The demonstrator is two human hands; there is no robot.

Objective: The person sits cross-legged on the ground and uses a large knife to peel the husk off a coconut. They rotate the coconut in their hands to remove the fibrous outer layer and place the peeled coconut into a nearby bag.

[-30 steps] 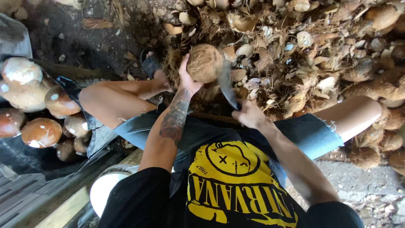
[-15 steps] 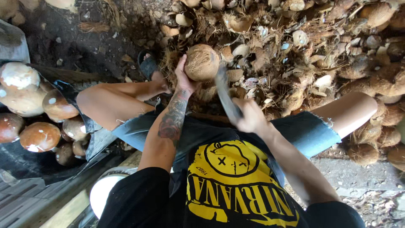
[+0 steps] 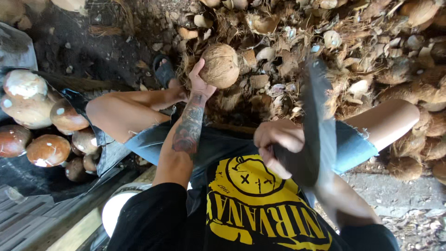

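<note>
My left hand (image 3: 199, 83) grips a round, fibrous brown coconut (image 3: 219, 65) and holds it out in front of me over the husk heap. My right hand (image 3: 274, 142) is closed on the handle of a long dark blade (image 3: 320, 125), which is raised close to my chest, pointing away from me and blurred. The blade is well apart from the coconut. I sit with both knees spread, in denim shorts and a black shirt with a yellow print.
A deep pile of coconut husks and shell pieces (image 3: 362, 56) covers the ground ahead and to the right. Several peeled coconuts (image 3: 44, 123) lie heaped at the left. A white bucket (image 3: 118, 209) stands under my left arm. A sandalled foot (image 3: 163, 69) rests on dark soil.
My right hand has pulled the blade back and up toward my chest, away from the coconut. My left hand still holds the coconut in about the same spot.
</note>
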